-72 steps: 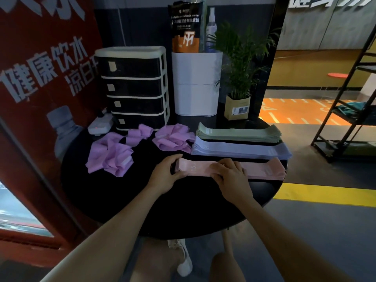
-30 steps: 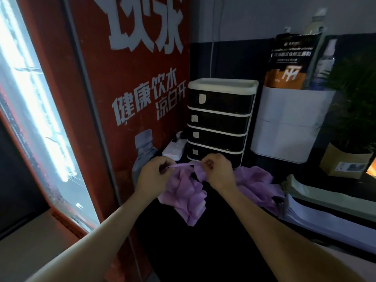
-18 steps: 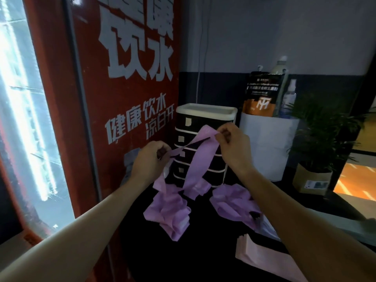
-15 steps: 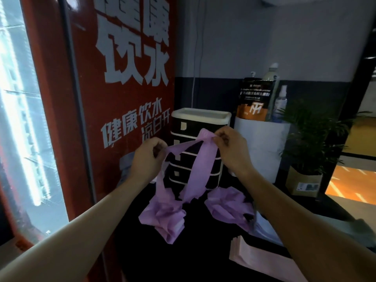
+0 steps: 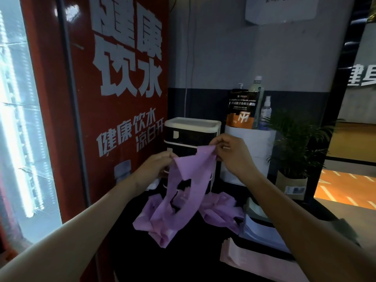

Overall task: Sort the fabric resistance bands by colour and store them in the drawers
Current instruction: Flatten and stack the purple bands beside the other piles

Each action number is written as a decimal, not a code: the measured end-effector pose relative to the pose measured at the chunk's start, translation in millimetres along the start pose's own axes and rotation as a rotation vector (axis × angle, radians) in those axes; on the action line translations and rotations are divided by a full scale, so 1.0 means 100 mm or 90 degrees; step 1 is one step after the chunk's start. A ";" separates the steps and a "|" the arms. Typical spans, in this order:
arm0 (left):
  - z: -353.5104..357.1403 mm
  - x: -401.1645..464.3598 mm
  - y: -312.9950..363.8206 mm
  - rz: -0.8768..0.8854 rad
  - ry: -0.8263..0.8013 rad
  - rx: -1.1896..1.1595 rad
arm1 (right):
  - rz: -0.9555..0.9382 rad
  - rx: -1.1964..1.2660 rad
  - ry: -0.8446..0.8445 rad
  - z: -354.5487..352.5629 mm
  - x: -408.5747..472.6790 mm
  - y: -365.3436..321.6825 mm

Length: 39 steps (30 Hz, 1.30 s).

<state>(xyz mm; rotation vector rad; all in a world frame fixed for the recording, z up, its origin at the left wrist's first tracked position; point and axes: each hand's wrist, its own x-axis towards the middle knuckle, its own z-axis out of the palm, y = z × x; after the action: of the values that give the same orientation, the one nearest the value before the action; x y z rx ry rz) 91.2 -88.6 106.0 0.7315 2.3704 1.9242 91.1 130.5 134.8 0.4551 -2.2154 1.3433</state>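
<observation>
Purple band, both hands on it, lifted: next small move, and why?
Probably pull the hands apart to straighten it. The left hand and right hand pinch the purple band by its top edge; it hangs twisted, its lower end in the purple heap. The drawer unit looks closed.

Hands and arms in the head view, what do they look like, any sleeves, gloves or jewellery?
Both forearms are bare as far as the frame shows, with no sleeves in view. The left hand and right hand wear no gloves. No watch, bracelet or ring shows on either, though the light is dim.
</observation>
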 end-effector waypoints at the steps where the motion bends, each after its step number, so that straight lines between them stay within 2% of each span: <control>1: 0.02 -0.02 -0.01 -0.008 -0.014 -0.021 | -0.010 0.000 -0.009 0.00 -0.01 -0.03; 6: 0.10 0.11 0.01 -0.012 0.090 -0.076 | -0.072 -0.004 -0.064 0.06 -0.09 -0.16; 11: 0.14 0.11 0.09 0.010 0.071 -0.167 | -0.122 -0.039 -0.077 0.05 -0.11 -0.18; 14: 0.20 0.14 0.09 -0.047 0.112 -0.127 | -0.130 -0.046 -0.078 0.04 -0.14 -0.15; 16: 0.25 0.14 0.07 -0.056 0.049 -0.029 | -0.142 -0.053 -0.090 0.05 -0.16 -0.14; 18: 0.32 0.13 0.04 -0.020 -0.006 0.023 | -0.143 -0.054 -0.095 0.05 -0.18 -0.12; 22: 0.40 0.11 0.07 0.054 0.017 0.010 | -0.136 -0.045 -0.114 -0.03 -0.21 -0.09; 26: 0.44 0.10 0.15 0.105 0.023 0.065 | -0.045 0.065 -0.123 -0.08 -0.20 -0.18; 30: 0.51 0.08 0.21 0.139 0.003 0.112 | -0.060 -0.085 -0.100 -0.03 -0.18 -0.22; 36: 0.59 0.01 0.16 0.098 0.009 0.082 | -0.043 -0.148 -0.078 -0.01 -0.22 -0.21; 39: 0.68 -0.04 0.08 0.054 -0.030 0.076 | 0.001 -0.157 -0.015 -0.07 -0.26 -0.17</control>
<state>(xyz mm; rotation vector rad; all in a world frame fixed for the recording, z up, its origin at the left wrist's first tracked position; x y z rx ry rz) 116.7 -26.3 95.2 0.8879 2.4821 1.7846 122.9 129.7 134.8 0.3804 -2.3607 1.0513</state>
